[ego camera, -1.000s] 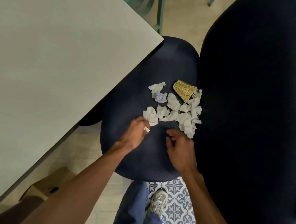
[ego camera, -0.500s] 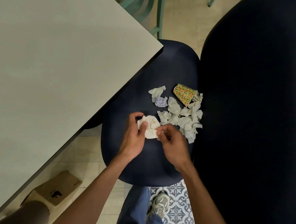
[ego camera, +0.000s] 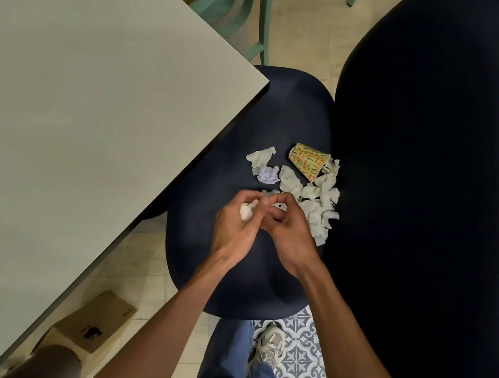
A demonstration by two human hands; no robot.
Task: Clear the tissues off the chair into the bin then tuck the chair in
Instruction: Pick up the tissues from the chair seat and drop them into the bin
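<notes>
Looking down from the head view, we see our left hand clutching a balled tissue over the dark chair seat, our right hand curled beside it, its grip unclear to us, and loose tissues heaped on the seat by a crushed yellow cup.

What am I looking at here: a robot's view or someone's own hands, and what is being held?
No machine: these are a person's bare hands, filmed by one camera worn on the head, looking down. The left hand grips a balled white tissue. The right hand curls beside it; whether it pinches anything is unclear. On the dark chair seat lie more crumpled tissues and a crushed yellow patterned cup. A grey table covers part of the seat.
</notes>
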